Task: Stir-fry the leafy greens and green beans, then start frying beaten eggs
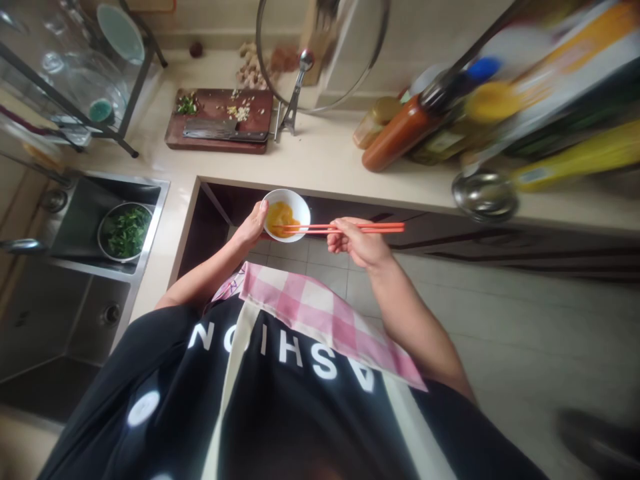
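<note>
Cradling a small white bowl [286,215] of yellow beaten egg in front of the body, just off the worktop [325,163] edge, the left hand [251,225] grips its rim while the right hand [357,243] pinches orange chopsticks [345,229] whose tips dip into the egg.

Soft daylight, blurred warped edges
</note>
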{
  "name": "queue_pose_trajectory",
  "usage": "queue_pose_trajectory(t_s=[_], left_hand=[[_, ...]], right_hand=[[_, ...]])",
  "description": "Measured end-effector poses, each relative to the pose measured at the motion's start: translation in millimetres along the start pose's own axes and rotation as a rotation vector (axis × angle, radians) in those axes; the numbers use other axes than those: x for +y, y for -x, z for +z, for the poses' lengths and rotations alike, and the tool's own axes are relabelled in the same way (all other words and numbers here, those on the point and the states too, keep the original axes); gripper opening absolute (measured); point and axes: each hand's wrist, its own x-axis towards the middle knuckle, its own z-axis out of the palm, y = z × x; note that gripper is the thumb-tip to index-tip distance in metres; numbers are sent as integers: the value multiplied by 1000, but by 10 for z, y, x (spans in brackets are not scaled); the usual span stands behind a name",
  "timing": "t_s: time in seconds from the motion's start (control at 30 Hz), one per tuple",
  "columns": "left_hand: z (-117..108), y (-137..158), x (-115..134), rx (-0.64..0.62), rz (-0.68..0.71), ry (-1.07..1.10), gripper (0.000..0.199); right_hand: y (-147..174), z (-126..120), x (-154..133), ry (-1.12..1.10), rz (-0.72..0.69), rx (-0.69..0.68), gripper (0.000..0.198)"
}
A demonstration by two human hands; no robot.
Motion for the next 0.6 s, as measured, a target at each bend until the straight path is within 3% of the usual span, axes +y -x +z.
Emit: queue_pose_trajectory(t_s=[0.13, 0.6], left_hand=[[27, -28, -21, -17, 16, -33, 65], [220, 20, 45, -31, -62, 5, 64]], right_hand=[[41, -65, -9, 5, -22, 62, 50], [38, -167, 107, -70, 6, 35, 51]])
